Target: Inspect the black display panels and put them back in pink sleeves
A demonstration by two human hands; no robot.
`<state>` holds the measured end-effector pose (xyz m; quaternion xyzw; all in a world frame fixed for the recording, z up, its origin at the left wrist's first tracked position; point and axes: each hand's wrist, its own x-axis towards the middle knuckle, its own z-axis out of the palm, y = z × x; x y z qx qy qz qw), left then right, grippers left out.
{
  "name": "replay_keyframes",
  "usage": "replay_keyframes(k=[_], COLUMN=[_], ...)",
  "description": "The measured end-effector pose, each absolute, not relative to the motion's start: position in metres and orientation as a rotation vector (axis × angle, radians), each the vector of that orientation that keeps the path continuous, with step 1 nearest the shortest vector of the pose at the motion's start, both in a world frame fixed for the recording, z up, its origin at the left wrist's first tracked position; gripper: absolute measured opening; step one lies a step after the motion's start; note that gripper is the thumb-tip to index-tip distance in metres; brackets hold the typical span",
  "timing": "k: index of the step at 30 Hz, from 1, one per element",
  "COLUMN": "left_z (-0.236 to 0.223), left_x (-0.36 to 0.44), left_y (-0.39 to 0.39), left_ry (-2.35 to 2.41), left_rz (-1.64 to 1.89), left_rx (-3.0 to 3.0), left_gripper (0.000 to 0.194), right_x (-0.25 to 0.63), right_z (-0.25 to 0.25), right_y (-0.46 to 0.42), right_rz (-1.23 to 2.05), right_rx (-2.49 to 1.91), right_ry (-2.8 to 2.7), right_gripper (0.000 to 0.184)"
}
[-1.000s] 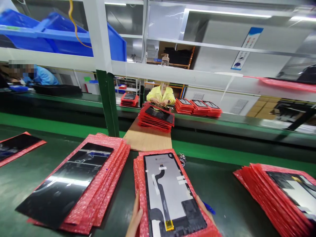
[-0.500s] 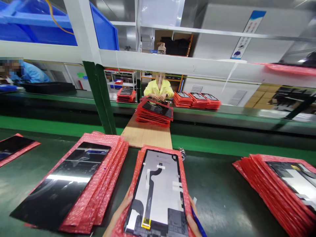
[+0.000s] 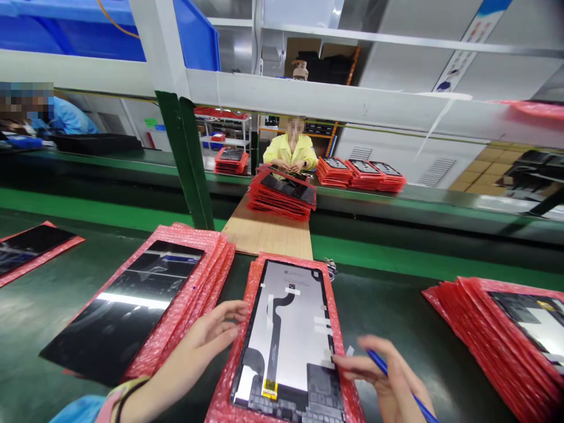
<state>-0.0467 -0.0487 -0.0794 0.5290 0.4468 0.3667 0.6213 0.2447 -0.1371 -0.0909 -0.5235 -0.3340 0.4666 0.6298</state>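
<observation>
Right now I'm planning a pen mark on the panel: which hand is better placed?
Likely the right hand: it holds the blue pen beside the panel; the left hand shows no pen.

Electronics workshop, identified by flat screens (image 3: 110, 332) stacked with red bubble wrap (image 3: 214, 264) on a green tabletop (image 3: 388, 299). From the tabletop's far edge, a wooden board (image 3: 268, 235) runs toward a second bench (image 3: 440, 201) with two co-workers (image 3: 288, 151) behind; blue bins (image 3: 70, 38) stand on an overhead shelf (image 3: 79, 70).

Light-blue sleeve (image 3: 79, 409), pink and yellowish cuff (image 3: 106, 407), thin black wristband (image 3: 125, 400), bare hands (image 3: 215, 333)
</observation>
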Motion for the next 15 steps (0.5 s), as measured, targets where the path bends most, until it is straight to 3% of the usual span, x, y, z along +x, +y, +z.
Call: replay_keyframes(k=[2, 15], left_z=[-0.071, -0.052], left_x=[-0.044, -0.040], left_y=[-0.042, -0.024], left_ry=[0.991, 0.896], left_rz=[0.739, 0.595], left_rx=[1.185, 0.705], left_gripper=[0.039, 0.030], right_x=[0.230, 0.229], right_z=[-0.080, -0.095], right_y=[-0.131, -0.112], right_rz=[1.150, 0.895], right_rx=[-1.141, -1.595], right_ry=[-0.756, -1.425], right_gripper=[0.051, 0.037])
